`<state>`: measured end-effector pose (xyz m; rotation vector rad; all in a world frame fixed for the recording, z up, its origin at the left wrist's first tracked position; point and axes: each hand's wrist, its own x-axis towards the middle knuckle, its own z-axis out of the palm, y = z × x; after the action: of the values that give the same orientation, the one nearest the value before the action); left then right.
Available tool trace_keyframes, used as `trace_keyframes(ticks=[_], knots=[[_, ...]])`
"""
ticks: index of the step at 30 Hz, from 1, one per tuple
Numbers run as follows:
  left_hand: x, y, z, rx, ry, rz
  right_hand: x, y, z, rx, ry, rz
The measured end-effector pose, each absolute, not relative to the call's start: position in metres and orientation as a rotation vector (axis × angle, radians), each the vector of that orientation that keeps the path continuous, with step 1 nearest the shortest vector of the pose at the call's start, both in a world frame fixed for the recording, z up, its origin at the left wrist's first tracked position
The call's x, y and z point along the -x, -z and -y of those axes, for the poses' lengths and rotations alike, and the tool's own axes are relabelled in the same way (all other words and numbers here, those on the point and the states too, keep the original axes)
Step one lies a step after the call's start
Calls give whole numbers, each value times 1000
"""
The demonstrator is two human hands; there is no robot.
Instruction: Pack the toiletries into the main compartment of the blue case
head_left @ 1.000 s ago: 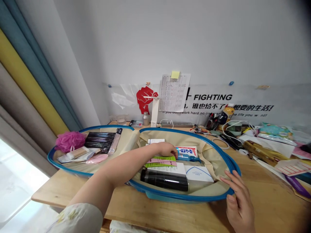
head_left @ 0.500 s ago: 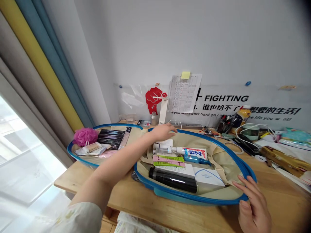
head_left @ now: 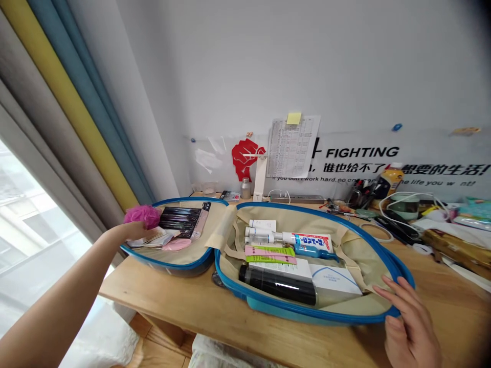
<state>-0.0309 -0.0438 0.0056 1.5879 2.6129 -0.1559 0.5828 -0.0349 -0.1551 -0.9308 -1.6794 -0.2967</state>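
An open blue-rimmed toiletry bag (head_left: 307, 313) lies flat on a wooden desk (head_left: 184, 301), both halves lined in beige. My left hand (head_left: 135, 231) reaches into the left half and touches a pink bath puff (head_left: 142, 215); its fingers are hidden under the puff. Beside the puff lie a black pack (head_left: 179, 220), a pink item (head_left: 176, 244) and small packets. My right hand (head_left: 411, 319) rests open, fingers apart, on the rim of the right half. That half holds a black bottle (head_left: 278, 284), white boxes (head_left: 335, 280), a toothpaste tube (head_left: 303, 238) and a green-pink pack (head_left: 270, 253).
Curtains (head_left: 65, 133) and a window are at the left. The desk's right side is crowded with cables, a cup (head_left: 404, 204), a bottle (head_left: 388, 179), pens and papers. A power strip (head_left: 295, 198) and a white lamp stand by the wall, under a taped sheet and banner.
My left hand has left the right half of the bag, passed over its far rim, and swung left to the pink puff. My view has turned left. The right hand stays on the rim.
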Motion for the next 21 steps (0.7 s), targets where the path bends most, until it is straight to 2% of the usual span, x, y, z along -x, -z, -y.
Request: trace_keyframes(ticks=[14, 21], knots=[[51, 18, 55, -1420, 112, -2568, -581, 159, 34, 961, 230, 1649], [36, 4, 55, -1495, 148, -2702, -582, 159, 36, 967, 207, 1655]])
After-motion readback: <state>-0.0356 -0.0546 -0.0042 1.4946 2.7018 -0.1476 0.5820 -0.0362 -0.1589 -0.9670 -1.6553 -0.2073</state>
